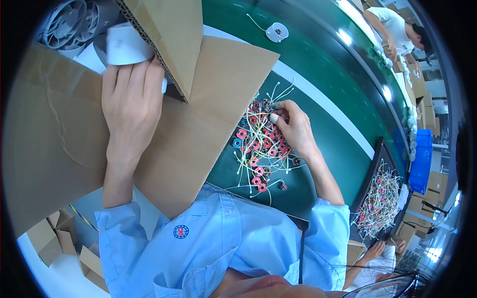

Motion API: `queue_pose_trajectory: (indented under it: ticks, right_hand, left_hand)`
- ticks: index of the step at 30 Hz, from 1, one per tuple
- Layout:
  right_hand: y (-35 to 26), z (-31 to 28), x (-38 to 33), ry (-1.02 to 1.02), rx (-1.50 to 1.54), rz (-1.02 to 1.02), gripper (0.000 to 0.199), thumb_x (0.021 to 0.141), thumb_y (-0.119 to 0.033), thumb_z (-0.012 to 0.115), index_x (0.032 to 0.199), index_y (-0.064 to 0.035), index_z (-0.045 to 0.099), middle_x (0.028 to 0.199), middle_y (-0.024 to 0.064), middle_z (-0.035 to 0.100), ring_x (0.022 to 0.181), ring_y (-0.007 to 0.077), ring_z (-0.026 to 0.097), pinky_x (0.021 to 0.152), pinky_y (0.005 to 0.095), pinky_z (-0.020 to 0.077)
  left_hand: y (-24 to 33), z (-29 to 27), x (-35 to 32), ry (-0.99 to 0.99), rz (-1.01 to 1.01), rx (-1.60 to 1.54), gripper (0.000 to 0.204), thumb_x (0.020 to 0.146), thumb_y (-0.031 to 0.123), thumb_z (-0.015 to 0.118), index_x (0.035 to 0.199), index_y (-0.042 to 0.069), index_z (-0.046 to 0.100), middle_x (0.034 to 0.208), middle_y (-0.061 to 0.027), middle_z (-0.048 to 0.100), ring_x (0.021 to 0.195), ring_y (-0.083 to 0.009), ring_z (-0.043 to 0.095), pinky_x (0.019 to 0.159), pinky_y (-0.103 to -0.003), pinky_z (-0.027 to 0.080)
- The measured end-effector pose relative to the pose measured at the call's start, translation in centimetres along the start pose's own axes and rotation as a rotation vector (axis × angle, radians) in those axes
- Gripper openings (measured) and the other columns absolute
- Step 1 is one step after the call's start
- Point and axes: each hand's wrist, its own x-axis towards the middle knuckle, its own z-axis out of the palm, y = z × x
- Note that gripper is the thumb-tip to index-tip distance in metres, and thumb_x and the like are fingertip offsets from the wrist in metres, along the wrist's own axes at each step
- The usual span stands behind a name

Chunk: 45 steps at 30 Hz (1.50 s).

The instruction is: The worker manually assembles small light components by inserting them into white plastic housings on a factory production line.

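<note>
Green tabletop (pixel 300 186) bears wired coils (pixel 267 143) touching right hand (pixel 296 128).

Sitting head-mounted, left of a fisheye pair | facing steeply down, upright | taking in blue shirt (pixel 218 228), left hand (pixel 131 107), right hand (pixel 295 129) and bench (pixel 298 193) at close range | curving straight edges toward a dark rounded rim | catching a co-worker (pixel 397 32) small and distant, upper right

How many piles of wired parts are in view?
2: one pile on the green table at the right hand, another pile in the black tray. Others may be hidden.
</note>
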Motion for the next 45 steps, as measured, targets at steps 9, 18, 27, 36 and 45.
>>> queue_pose_trajectory:
  ticks: [9,18,27,36,45]
  right_hand:
    - [0.3,0.7,-0.9,0.166,-0.182,-0.271,0.026,0.082,-0.003,0.057,0.107,-0.0024,0.051,0.091,0.0168,0.057,0.077,0.0300,0.060,0.067,0.0364,0.0477]
    - [-0.9,-4.0,-2.2,0.220,-0.369,-0.200,0.020,0.086,-0.003,0.051,0.106,-0.0034,0.054,0.090,0.0129,0.059,0.072,0.0223,0.059,0.057,0.0335,0.0470]
    - [-1.2,-7.0,-2.3,-0.024,0.325,0.030,0.028,0.091,-0.004,0.044,0.117,-0.0020,0.055,0.083,0.0050,0.055,0.069,0.0102,0.052,0.053,0.0235,0.0437]
    - [-3.5,-7.4,-4.1,0.150,0.304,-0.161,0.027,0.088,0.000,0.048,0.113,0.0016,0.057,0.092,0.0086,0.056,0.076,0.0136,0.055,0.057,0.0243,0.0440]
    - [-2.6,-8.2,-2.3,-0.174,0.424,-0.048,0.031,0.085,-0.003,0.053,0.115,-0.0024,0.060,0.091,0.0070,0.057,0.078,0.0118,0.052,0.056,0.0217,0.0415]
  left_hand:
    - [3.6,1.8,-5.5,-0.186,-0.069,-0.523,0.037,0.071,-0.002,0.059,0.107,0.008,0.058,0.104,-0.0131,0.053,0.085,-0.0291,0.056,0.071,-0.040,0.048]
    - [1.0,0.4,-5.4,-0.613,-0.244,-1.018,0.047,0.073,-0.002,0.058,0.117,0.015,0.052,0.117,-0.0115,0.048,0.106,-0.0357,0.051,0.082,-0.038,0.045]
    - [1.3,1.7,-4.8,-0.568,-0.404,-1.336,0.056,0.062,0.005,0.075,0.113,0.009,0.052,0.114,-0.0094,0.051,0.106,-0.0248,0.052,0.087,-0.033,0.043]
    - [3.2,3.2,-6.4,-0.427,-0.587,-1.513,0.059,0.061,0.016,0.083,0.108,0.007,0.048,0.103,-0.0068,0.055,0.095,-0.0180,0.056,0.082,-0.031,0.045]
    - [3.4,0.4,-3.2,-0.437,-0.289,-1.409,0.056,0.060,0.023,0.083,0.105,0.008,0.055,0.117,-0.0119,0.050,0.110,-0.0244,0.050,0.093,-0.037,0.039]
